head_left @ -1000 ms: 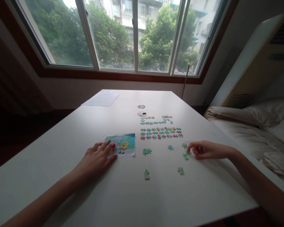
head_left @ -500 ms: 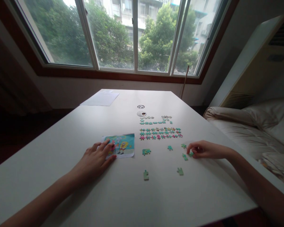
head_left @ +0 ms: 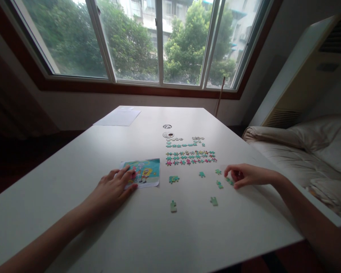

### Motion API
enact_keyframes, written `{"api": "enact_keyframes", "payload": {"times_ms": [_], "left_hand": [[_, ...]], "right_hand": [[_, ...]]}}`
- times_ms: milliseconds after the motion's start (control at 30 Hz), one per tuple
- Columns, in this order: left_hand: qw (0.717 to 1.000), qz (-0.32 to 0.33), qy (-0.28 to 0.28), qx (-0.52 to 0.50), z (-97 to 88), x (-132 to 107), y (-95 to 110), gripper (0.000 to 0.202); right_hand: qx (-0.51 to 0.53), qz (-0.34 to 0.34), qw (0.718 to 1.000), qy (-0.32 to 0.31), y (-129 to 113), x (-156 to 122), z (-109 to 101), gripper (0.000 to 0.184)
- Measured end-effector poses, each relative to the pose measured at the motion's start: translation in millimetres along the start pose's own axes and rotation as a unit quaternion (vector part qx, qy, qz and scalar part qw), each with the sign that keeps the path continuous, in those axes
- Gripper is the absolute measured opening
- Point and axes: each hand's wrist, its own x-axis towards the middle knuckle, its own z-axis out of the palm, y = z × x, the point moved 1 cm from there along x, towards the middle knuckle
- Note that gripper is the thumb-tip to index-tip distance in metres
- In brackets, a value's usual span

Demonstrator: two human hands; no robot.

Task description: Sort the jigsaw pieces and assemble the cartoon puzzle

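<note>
The left hand (head_left: 113,186) lay spread on the picture (head_left: 149,173); the right hand (head_left: 248,174) curved narrowly at a piece (head_left: 230,181) on the table (head_left: 147,239), its grip unclear. Light fingertip pressure seemed best.

Jigsaw pieces (head_left: 202,174) across a white table (head_left: 173,239)

The left hand (head_left: 116,182) lies spread over a SpongeBob picture (head_left: 150,178). The right hand (head_left: 247,175) has thumb and forefinger either side of a green piece (head_left: 229,181); from here I can't tell if they grip it. Three tight rows (head_left: 188,162) lie beyond, toward the window (head_left: 136,45).
</note>
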Motion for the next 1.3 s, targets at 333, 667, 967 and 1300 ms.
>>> {"api": "enact_keyframes", "payload": {"times_ms": [333,667,967,1300], "left_hand": [[1.000,0.001,-0.005,0.014,-2.6,-1,4,0.057],[1.000,0.000,-0.001,0.012,-2.1,-1,3,0.057],[1.000,0.005,0.001,0.007,-2.7,-1,3,0.055],[1.000,0.009,0.009,0.003,1.6,-1,1,0.055]], "right_hand": [[-0.040,0.004,0.999,0.018,1,2,2,0.037],[-0.078,-0.063,0.994,0.043,-12,2,4,0.036],[-0.130,-0.109,0.983,0.070,-32,10,23,0.029],[-0.115,-0.116,0.983,0.083,-23,7,15,0.035]]}}
